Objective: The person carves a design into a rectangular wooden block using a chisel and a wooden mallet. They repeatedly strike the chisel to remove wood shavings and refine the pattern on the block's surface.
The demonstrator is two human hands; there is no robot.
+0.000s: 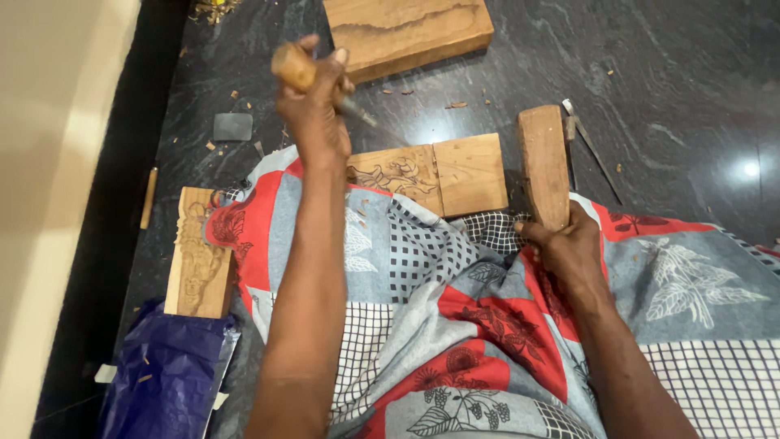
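Above the carved block (398, 173), fists clench chisel (296, 69) and mallet (544, 167).

Chisel (325, 85) tip blurred; top plank (406, 28) cut by frame edge.

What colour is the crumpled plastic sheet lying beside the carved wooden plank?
Dark blue: the crumpled plastic sheet, seen in the head view.

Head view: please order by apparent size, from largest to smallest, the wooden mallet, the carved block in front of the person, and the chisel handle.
1. Carved block, lying on the dark floor.
2. Wooden mallet, held by the right hand.
3. Chisel handle, mostly covered by the left hand, so its full length is unsure.
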